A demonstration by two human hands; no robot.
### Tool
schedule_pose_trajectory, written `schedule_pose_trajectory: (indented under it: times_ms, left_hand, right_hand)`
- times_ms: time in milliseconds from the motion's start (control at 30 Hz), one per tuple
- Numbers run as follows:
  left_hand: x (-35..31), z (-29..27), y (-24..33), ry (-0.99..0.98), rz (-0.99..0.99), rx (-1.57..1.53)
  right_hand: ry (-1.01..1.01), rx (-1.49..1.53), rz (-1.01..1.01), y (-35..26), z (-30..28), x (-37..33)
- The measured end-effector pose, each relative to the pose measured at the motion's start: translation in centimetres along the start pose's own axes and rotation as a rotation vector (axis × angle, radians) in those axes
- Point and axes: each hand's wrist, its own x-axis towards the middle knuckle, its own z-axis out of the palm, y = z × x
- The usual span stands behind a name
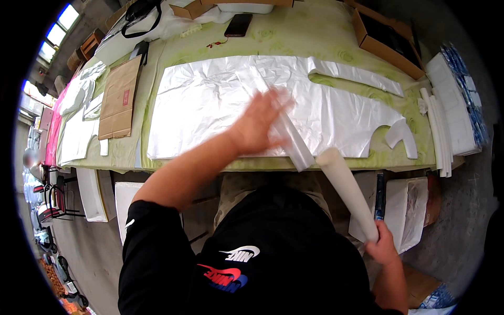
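A white tube (349, 194) slants from the right hand (383, 245) up to the near edge of the bench (336, 31); its upper end sits just beside the lower end of a translucent plastic strip (296, 147). The right fingers are wrapped round the tube's lower end. The left hand (262, 121) is motion-blurred over the strip, fingers spread; I cannot tell whether they touch it. That hand and its forearm cover part of the white plastic film (205, 100) beneath.

Flattened brown cardboard (119, 100) lies left of the film, with more cut white film (81, 134) beyond. Past the far edge are a dark smartphone (238, 25) and a red cord (216, 44); an open cardboard box (367, 34) stands at far right, above several white rolls (436, 131).

The tube is smooth, matt and straight. The strip is flat and glossy, running diagonally. The film is shiny and creased, with a long arm and a rounded cut-out at right.
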Motion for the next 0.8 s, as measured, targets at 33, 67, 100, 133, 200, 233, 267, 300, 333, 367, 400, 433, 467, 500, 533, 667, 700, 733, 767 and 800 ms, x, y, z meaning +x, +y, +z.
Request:
schedule_pose_trajectory:
  times_ms: [33, 67, 100, 133, 200, 233, 267, 300, 333, 367, 400, 433, 467, 500, 533, 667, 700, 733, 767, 800]
  left_hand:
    - [-0.9, -0.6, 2.4, -0.098, 0.124, -0.01]
    - [-1.9, 0.0, 3.6, -0.153, 0.141, -0.012]
    - [-2.5, -0.4, 4.1, -0.271, 0.124, 0.028]
    - [-2.8, -0.7, 4.5, -0.389, 0.111, 0.066]
    - [-3.9, -1.0, 4.3, -0.279, 0.189, -0.012]
    - [-4.5, -1.1, 4.2, -0.224, 0.226, -0.053]
    - [-5.4, -1.1, 4.0, -0.208, 0.235, -0.038]
    - [-6.2, -0.7, 3.6, -0.189, 0.256, -0.029]
    - [-6.8, -0.6, 3.3, -0.172, 0.276, -0.017]
    - [-6.9, -0.9, 3.3, -0.144, 0.297, -0.058]
    - [-6.9, -0.9, 3.3, -0.141, 0.298, -0.055]
    - [-6.9, -0.9, 3.3, -0.14, 0.297, -0.05]
    - [-6.8, -1.0, 3.3, -0.139, 0.296, -0.046]
    - [-6.8, -1.1, 3.5, -0.14, 0.252, -0.058]
    - [-6.7, -1.2, 3.9, -0.14, 0.208, -0.072]
    - [-6.6, -0.7, 4.6, -0.04, 0.067, 0.031]
    - [-6.8, -0.5, 4.6, -0.056, 0.047, 0.023]
    - [-6.8, -0.2, 4.5, -0.073, 0.029, 0.015]
    - [-6.9, 0.0, 4.5, -0.09, 0.012, 0.006]
    - [-7.0, 0.1, 4.4, -0.095, 0.014, 0.006]
  right_hand:
    - [0.014, 0.01, -0.063, -1.0, -0.2, 1.6]
    - [0.018, 0.016, -0.131, -2.3, -0.5, 3.7]
    - [0.023, 0.002, -0.21, -3.5, -0.7, 5.8]
    - [0.031, -0.012, -0.285, -4.9, -0.8, 7.7]
    - [0.132, -0.198, -0.467, -8.1, -0.4, 11.1]
    - [0.123, -0.243, -0.484, -10.0, -0.2, 12.6]
    - [0.107, -0.287, -0.511, -11.8, -0.1, 14.1]
    - [0.126, -0.361, -0.559, -12.8, 0.3, 15.4]
    - [0.145, -0.434, -0.608, -13.3, 0.8, 16.9]
    - [0.16, -0.459, -0.617, -13.5, 1.2, 18.1]
    - [0.171, -0.485, -0.625, -13.5, 1.7, 19.4]
    - [0.181, -0.51, -0.635, -13.6, 1.9, 20.5]
    - [0.204, -0.536, -0.589, -13.8, 1.7, 21.6]
    - [0.224, -0.56, -0.546, -14.0, 1.5, 22.8]
    - [0.24, -0.587, -0.502, -14.1, 1.2, 23.7]
    - [0.361, -0.649, -0.394, -14.0, 0.2, 25.6]
    - [0.438, -0.689, -0.469, -14.2, 0.7, 25.5]
    - [0.516, -0.728, -0.544, -14.3, 1.1, 25.3]
    - [0.54, -0.692, -0.707, -14.3, 1.7, 24.7]
    - [0.556, -0.651, -0.874, -15.1, 2.8, 23.6]
